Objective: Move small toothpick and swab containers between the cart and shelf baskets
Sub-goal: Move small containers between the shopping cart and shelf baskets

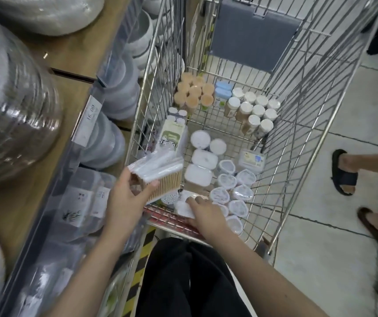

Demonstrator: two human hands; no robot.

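I see the wire cart [298, 124] beside the shelf [52, 138], my left hand [126, 197] gripping a clear swab box [160, 177] above its near-left corner, my right hand [206, 213] curled on a small white container [183, 208] inside.

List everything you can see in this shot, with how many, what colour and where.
cart: one, silver wire, centre
orange-capped jars: about eight, cart's far left
white-capped jars: about eleven, cart's far right
blue-lidded tubs: two, between those groups
clear round tubs: about nine, cart's near right
swab pack: one, clear with wooden sticks, in left hand
shelf: wooden, left, holding bowls
sandalled feet: two, right floor
left hand: grips swab pack
right hand: on a white tub
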